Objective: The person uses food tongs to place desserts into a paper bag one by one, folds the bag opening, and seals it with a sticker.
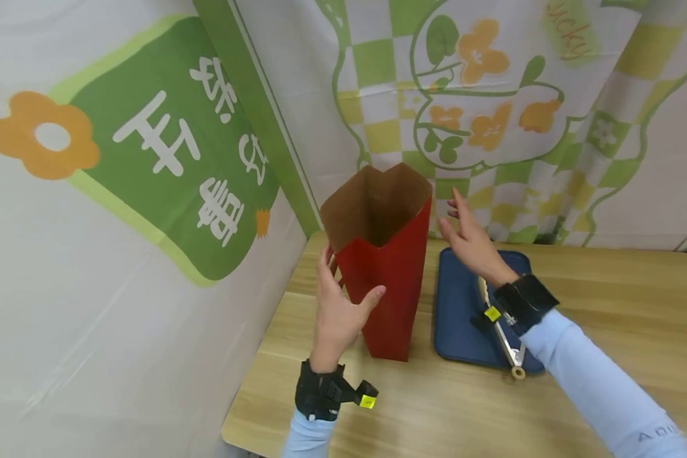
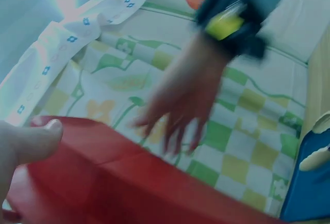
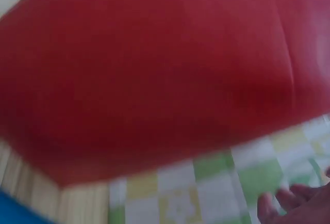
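A tall red paper bag (image 1: 386, 286) with a brown inside stands upright on the table, its top open. My left hand (image 1: 338, 312) rests at the bag's left side with thumb and fingers spread apart. In the left wrist view, the left thumb (image 2: 38, 141) lies by the bag's red top edge. On the other side of the bag is my right hand (image 1: 475, 245), raised over a tray, fingers loosely extended and holding nothing; it is blurred in the left wrist view. The bag fills most of the right wrist view.
A blue tray (image 1: 458, 318) lies right of the bag. Metal tongs (image 1: 509, 343) with cream-coloured parts rest on it, partly hidden by the right wrist. A printed curtain (image 1: 378, 76) hangs behind the wooden table (image 1: 618, 331), and a white printed wall sheet (image 1: 120, 305) stands at the left.
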Available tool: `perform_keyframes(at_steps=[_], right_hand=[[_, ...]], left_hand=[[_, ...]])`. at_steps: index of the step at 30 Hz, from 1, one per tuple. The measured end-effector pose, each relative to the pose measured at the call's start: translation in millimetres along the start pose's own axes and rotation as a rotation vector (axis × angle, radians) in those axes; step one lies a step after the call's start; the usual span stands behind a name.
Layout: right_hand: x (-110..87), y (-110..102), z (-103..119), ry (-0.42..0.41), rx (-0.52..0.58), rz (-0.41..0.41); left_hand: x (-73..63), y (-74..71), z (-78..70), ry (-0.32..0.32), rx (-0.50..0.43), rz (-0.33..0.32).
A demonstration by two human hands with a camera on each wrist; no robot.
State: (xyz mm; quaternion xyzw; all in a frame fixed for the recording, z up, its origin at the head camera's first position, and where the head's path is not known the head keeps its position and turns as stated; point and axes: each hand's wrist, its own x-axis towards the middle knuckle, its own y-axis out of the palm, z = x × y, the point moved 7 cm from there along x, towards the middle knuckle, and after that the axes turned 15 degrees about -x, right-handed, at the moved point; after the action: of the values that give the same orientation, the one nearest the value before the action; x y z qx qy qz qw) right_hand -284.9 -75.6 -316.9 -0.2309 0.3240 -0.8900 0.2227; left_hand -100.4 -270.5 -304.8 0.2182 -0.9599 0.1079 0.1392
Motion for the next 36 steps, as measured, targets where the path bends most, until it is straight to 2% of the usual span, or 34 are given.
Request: perform_keyframes(at_steps=[2, 4, 6, 11, 13, 16, 19, 24, 27, 30, 34, 36], right_hand=[[23.0, 8.6, 14.4, -0.008, 0.111, 0.011], [35.4, 19.1, 27.3, -0.013, 0.19, -0.009], [39.5, 28.4, 42.3, -0.026, 0.254, -0.033], [31.3, 43.2, 68.1, -0.053, 0.318, -0.056], [30.8, 47.8, 69.6, -0.051, 0.309, -0.061], [33.0, 53.4, 62.8, -0.042, 0.285, -0.06], [34.9, 56.5, 55.4, -0.059, 0.281, -0.046], [41.7, 48.1, 46.0, -0.117, 0.314, -0.016], [53.4, 36.5, 36.3, -0.142, 0.348, 0.06], [69.0, 24.3, 24.4, -0.167, 0.416, 0.191], [87.3, 14.0, 10.6, -0.234, 0.542, 0.402], [92.3, 12.7, 5.8, -0.265, 0.552, 0.503]], left_hand=[[-0.4, 9.1, 1.6, 0.018, 0.018, -0.044], [-0.1, 16.9, 1.7, 0.054, 0.035, -0.088], [0.7, 22.5, 2.3, 0.079, 0.049, -0.133], [0.5, 32.2, 6.4, 0.073, 0.07, -0.216], [0.3, 31.0, 5.7, 0.095, 0.08, -0.253], [0.4, 27.7, 2.8, 0.16, 0.093, -0.287], [0.4, 26.4, 2.3, 0.203, 0.091, -0.278], [0.6, 23.6, 6.0, 0.222, 0.045, -0.266], [2.2, 17.2, 7.2, 0.266, -0.016, -0.279], [4.9, 8.9, 9.4, 0.286, -0.062, -0.294], [6.0, -0.2, 15.1, 0.236, -0.143, -0.286], [5.2, -3.1, 18.4, 0.197, -0.191, -0.271]])
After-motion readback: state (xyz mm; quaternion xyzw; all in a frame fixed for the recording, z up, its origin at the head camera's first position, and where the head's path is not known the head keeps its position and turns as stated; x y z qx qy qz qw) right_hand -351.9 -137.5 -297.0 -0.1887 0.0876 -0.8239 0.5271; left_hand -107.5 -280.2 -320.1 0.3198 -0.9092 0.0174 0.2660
